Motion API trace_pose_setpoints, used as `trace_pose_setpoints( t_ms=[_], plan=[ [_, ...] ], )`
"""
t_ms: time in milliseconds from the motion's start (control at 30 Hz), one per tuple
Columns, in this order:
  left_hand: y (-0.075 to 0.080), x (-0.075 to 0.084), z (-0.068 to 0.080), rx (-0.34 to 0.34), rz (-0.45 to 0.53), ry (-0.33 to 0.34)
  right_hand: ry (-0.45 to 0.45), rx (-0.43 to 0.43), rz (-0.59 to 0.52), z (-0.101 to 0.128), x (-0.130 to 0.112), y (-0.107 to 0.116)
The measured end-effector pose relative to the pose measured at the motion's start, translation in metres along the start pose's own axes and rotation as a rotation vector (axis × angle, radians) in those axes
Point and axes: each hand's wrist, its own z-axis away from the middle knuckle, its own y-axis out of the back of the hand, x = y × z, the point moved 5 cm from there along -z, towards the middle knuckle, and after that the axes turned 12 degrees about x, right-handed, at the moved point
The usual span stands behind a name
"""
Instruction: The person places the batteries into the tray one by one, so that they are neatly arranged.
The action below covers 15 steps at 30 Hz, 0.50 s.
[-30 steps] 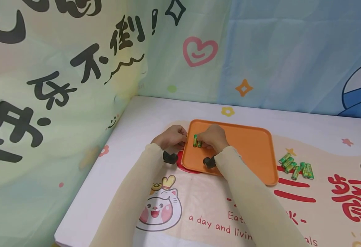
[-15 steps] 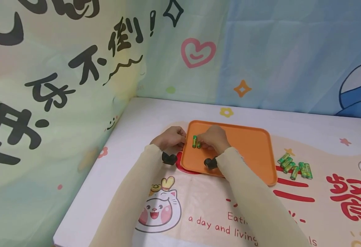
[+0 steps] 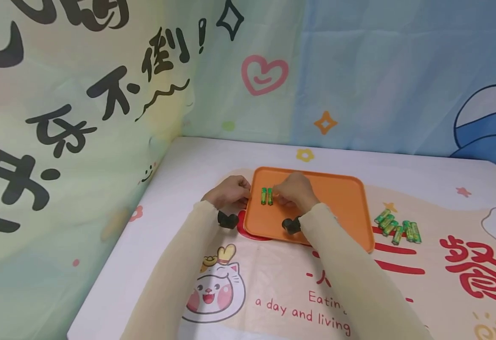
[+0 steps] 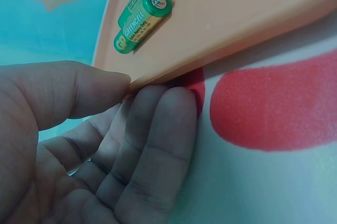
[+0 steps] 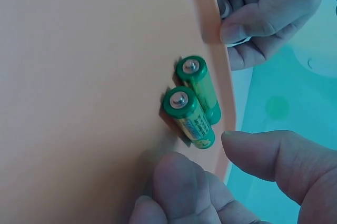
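Left hand pinches orange tray rim at 9 o'clock; right hand, fingers loosely apart, just beside two batteries; loose batteries at tray's 3 o'clock.

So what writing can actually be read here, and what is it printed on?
"GP GREENCELL": nearer battery on the orange tray.
"不倒!": large black characters on the wall cloth; the characters left of them are cut off.
"a day and living" and "Eatin", partly hidden: red print on the table mat.
Large red characters at the mat's right: cut off, unreadable.
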Motion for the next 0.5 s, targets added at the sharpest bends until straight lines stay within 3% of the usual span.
trace_pose_setpoints(
  t_ms=[333,500],
  plan=[
    [0.000,0.005,-0.006,-0.008,0.006,-0.012,0.006,0.005,0.015,-0.002,-0.003,0.000],
    [0.002,-0.006,-0.001,0.001,-0.006,0.004,0.012,-0.019,0.000,0.000,0.002,-0.006]
  ],
)
